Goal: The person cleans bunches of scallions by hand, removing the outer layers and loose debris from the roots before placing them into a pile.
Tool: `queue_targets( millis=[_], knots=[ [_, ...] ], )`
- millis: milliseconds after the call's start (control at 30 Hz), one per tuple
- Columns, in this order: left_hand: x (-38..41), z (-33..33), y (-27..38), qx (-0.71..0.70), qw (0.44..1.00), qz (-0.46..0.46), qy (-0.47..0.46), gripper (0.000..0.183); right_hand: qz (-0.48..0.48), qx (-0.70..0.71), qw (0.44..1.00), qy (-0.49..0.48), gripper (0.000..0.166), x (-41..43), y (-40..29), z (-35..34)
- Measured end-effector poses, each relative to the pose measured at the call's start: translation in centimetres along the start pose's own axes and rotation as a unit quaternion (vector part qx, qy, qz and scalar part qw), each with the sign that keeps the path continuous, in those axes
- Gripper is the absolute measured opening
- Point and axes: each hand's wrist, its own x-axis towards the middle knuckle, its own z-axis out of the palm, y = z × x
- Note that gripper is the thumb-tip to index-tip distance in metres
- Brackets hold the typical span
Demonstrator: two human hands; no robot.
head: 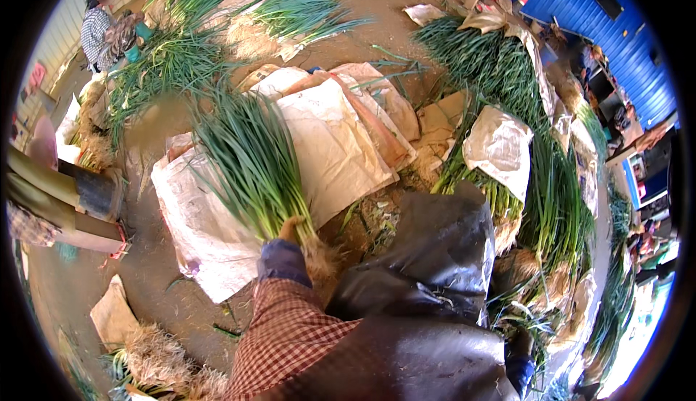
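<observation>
My left hand point(292, 229), in a brown glove below a blue cuff and a red checked sleeve, grips a bunch of green onions point(255, 156) low on its pale stalks. The dark green leaves fan out away from me over a white woven sack point(209, 221), and the tangled roots hang to the right of the hand. At the lower right, beside my black apron point(413, 259), a dark blue cuff-like shape shows in shadow. It seems to belong to my right arm point(520, 368); its fingers cannot be made out.
Flattened sacks point(331, 145) lie before me. Piled green onions point(554, 200) line the right side, with a covered heap point(484, 58) beyond. A person point(100, 31) sits at the far left; another person's boots point(100, 189) stand nearer. Rooty bunches point(157, 355) lie lower left.
</observation>
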Motion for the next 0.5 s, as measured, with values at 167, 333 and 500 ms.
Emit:
queue_targets(
  millis=[167,333,500],
  knots=[
    [1.8,0.0,-1.1,-0.029,0.996,-0.057,-0.068,0.042,-0.339,-0.49,0.802,-0.042,0.016,1.5,3.6,-1.3],
    [3.7,-0.6,0.0,0.084,0.973,0.132,0.172,0.069,-0.223,-0.43,0.868,-0.109,0.008,2.9,-0.8,8.8],
    [-1.9,7.3,3.7,0.345,0.866,0.174,0.317,0.088,-0.171,-0.451,0.859,-0.171,0.037,0.7,-1.7,12.6]
  ],
)
